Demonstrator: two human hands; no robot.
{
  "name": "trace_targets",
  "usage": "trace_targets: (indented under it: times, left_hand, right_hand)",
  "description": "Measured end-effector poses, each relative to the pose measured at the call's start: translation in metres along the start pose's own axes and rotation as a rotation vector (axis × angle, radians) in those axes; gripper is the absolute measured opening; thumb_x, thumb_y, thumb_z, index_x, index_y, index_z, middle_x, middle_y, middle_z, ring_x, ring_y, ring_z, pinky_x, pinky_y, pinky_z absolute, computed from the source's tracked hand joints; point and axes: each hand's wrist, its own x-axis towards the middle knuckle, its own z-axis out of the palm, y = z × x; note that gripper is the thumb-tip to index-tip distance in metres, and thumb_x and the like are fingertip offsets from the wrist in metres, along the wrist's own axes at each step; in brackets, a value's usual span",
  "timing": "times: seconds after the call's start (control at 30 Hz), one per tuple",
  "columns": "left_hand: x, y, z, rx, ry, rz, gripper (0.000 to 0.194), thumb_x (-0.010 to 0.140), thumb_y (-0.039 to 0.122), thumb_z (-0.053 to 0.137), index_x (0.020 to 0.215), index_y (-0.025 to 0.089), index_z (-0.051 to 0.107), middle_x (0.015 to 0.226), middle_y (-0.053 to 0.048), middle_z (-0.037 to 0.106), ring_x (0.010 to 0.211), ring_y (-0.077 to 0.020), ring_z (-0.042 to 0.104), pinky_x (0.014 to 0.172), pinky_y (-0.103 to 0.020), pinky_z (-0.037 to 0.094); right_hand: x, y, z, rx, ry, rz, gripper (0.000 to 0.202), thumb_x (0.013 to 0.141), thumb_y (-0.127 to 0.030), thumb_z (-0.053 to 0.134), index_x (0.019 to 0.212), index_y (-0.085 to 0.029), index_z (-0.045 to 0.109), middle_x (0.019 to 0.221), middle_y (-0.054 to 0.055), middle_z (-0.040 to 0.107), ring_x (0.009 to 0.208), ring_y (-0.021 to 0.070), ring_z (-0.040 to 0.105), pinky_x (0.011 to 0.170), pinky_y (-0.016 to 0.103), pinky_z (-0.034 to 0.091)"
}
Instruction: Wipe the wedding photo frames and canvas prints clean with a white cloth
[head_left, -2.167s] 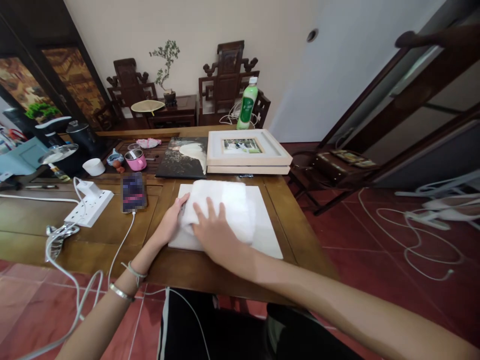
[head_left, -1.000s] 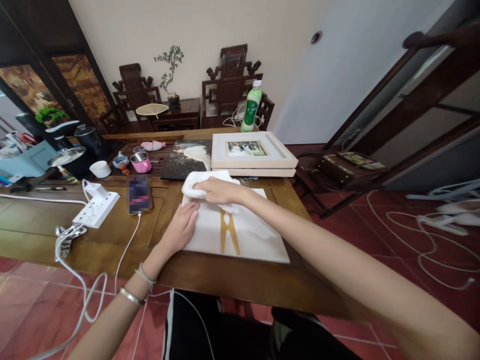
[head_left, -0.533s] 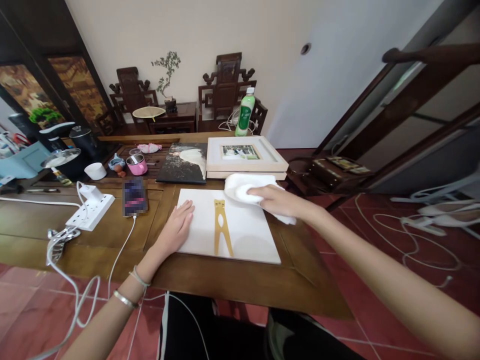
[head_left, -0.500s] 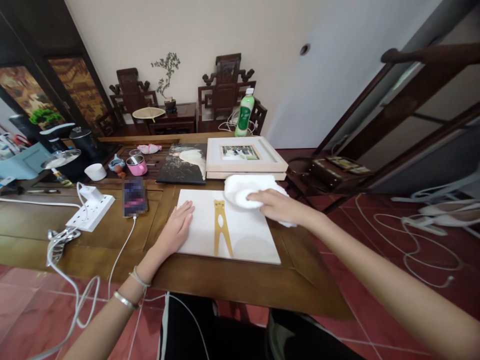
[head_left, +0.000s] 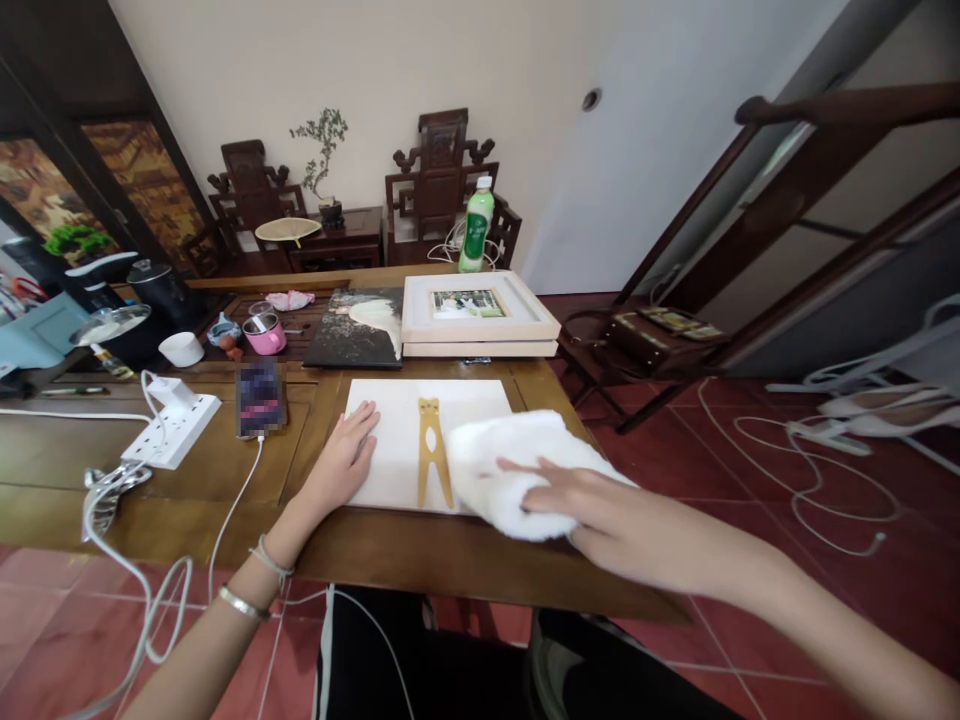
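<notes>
A flat white board [head_left: 390,420] lies near the table's front edge. On its face is a tan, long-legged cat figure [head_left: 431,430]; I cannot tell if it is painted or a separate piece. My left hand [head_left: 346,455] rests on the board's left side, fingers stretched out, holding nothing. My right hand [head_left: 577,505] grips a bunched white cloth [head_left: 517,455] over the board's right part, its lower fold reaching the front edge. The cloth hides the board's right side.
Behind the board sit white picture frames [head_left: 480,310], a dark painting [head_left: 358,325] and a green bottle [head_left: 476,228]. To the left are a phone [head_left: 260,400], a white power strip [head_left: 172,430] with trailing cables and a pink cup [head_left: 265,335]. A wooden chair [head_left: 660,340] stands at right.
My right hand has drawn the white cloth from the board's far right corner toward me, down to its front right part. My left hand stays on the board.
</notes>
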Motion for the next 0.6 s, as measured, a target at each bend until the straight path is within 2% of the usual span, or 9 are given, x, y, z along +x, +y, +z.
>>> trace_targets:
  times: [0.2,0.33,0.4,0.47,0.6]
  left_hand:
    - [0.000,0.001,-0.001,0.001,-0.008,-0.004,0.044,0.093,0.025,0.036,0.132,0.011,0.050,0.145,-0.017,0.042,0.139,-0.0235,0.032,0.116,-0.050,0.020]
    - [0.000,0.001,-0.001,0.004,-0.006,-0.002,0.044,0.093,0.025,0.036,0.132,0.010,0.050,0.145,-0.016,0.042,0.139,-0.0227,0.032,0.116,-0.049,0.019]
    - [0.000,0.001,-0.001,0.004,-0.002,0.002,0.043,0.093,0.025,0.037,0.132,0.012,0.050,0.145,-0.015,0.042,0.139,-0.0222,0.032,0.116,-0.049,0.020]
    - [0.001,0.000,-0.001,0.001,0.002,0.003,0.042,0.093,0.025,0.037,0.132,0.014,0.051,0.145,-0.015,0.042,0.139,-0.0221,0.032,0.116,-0.049,0.021]
    - [0.001,0.001,-0.001,-0.014,-0.002,-0.006,0.043,0.093,0.026,0.037,0.131,0.013,0.051,0.145,-0.016,0.042,0.139,-0.0229,0.033,0.115,-0.050,0.021]
  right_hand:
    - [0.067,0.045,-0.013,-0.074,0.194,-0.007,0.054,0.069,-0.003,0.037,0.115,-0.019,0.060,0.143,0.008,0.046,0.138,0.0279,0.030,0.108,0.048,0.033]
    - [0.102,0.060,-0.020,-0.114,0.215,-0.010,0.057,0.070,-0.001,0.035,0.122,-0.015,0.055,0.150,0.010,0.036,0.142,0.0261,0.017,0.112,0.053,0.020]
    - [0.107,0.063,-0.020,-0.110,0.224,-0.014,0.056,0.071,-0.001,0.035,0.122,-0.015,0.055,0.150,0.011,0.035,0.142,0.0268,0.017,0.111,0.052,0.022]
    - [0.104,0.062,-0.020,-0.104,0.234,-0.027,0.056,0.071,-0.001,0.036,0.121,-0.015,0.056,0.146,0.012,0.041,0.140,0.0274,0.023,0.108,0.048,0.030]
    - [0.077,0.046,-0.015,-0.095,0.197,-0.057,0.053,0.069,-0.001,0.037,0.113,-0.017,0.061,0.139,0.012,0.050,0.135,0.0295,0.036,0.100,0.044,0.041]
